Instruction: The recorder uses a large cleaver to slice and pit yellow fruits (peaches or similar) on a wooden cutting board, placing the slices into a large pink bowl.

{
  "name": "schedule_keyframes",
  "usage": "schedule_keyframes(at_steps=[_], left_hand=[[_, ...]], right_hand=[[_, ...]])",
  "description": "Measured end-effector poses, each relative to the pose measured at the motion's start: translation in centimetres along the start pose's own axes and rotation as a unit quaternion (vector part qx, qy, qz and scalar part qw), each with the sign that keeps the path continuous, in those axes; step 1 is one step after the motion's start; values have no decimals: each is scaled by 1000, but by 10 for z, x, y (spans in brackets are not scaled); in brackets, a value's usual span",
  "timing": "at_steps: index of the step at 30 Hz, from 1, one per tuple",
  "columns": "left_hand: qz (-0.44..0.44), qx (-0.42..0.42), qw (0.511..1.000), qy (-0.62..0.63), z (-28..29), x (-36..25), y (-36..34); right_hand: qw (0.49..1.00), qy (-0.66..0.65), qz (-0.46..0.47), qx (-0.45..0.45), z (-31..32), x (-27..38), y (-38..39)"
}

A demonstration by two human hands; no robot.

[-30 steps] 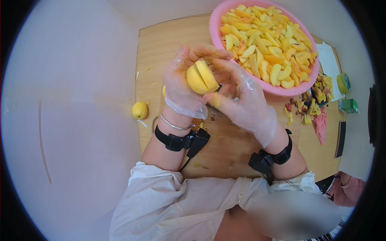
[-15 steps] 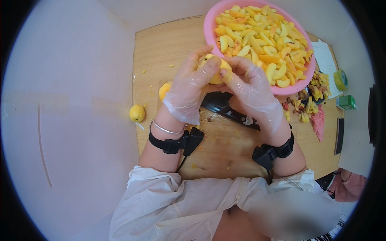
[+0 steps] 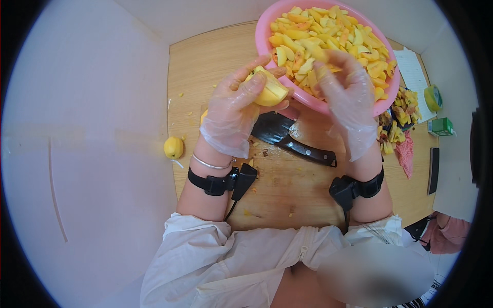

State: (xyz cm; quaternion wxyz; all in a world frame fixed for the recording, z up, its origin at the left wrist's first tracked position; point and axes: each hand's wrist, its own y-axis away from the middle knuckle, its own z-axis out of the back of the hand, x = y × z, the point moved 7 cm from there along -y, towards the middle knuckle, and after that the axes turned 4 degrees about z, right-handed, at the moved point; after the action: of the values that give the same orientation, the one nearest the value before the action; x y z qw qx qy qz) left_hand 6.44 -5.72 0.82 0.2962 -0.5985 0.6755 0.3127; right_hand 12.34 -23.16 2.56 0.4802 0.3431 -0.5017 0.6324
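Note:
My left hand [image 3: 241,95], in a clear plastic glove, is closed around a peeled yellow peach [image 3: 272,94] with flat cut faces. My gloved right hand [image 3: 349,84] is over the near side of a pink basin [image 3: 263,32] heaped with yellow peach slices [image 3: 334,38]. Its thumb and fingers look apart, though motion smears them. A blurred yellow slice [image 3: 315,50] shows beside the fingertips; whether they touch it is unclear. Below the hands, a cleaver [image 3: 303,150] with a black blade and dark riveted handle lies on the wooden board [image 3: 277,192].
A whole peeled peach [image 3: 173,147] sits at the table's left edge; another [image 3: 204,116] is mostly behind my left wrist. To the right are peelings [image 3: 405,105], a pink cloth [image 3: 405,156], white paper [image 3: 411,69], a tape roll [image 3: 433,98] and a green box [image 3: 440,126].
My right hand has left the peach and moved right, over the basin. The peach stays in my left hand, its cut side now showing. More of the cleaver is visible.

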Motion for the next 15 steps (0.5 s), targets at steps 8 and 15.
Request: schedule_keyframes(at_steps=[8, 15], left_hand=[[-26, -13, 999, -20, 15, 5, -1], [-1, -4, 972, 236, 44, -4, -3]], right_hand=[[988, 19, 131, 77, -12, 36, 17], [808, 334, 160, 458, -61, 21, 67]])
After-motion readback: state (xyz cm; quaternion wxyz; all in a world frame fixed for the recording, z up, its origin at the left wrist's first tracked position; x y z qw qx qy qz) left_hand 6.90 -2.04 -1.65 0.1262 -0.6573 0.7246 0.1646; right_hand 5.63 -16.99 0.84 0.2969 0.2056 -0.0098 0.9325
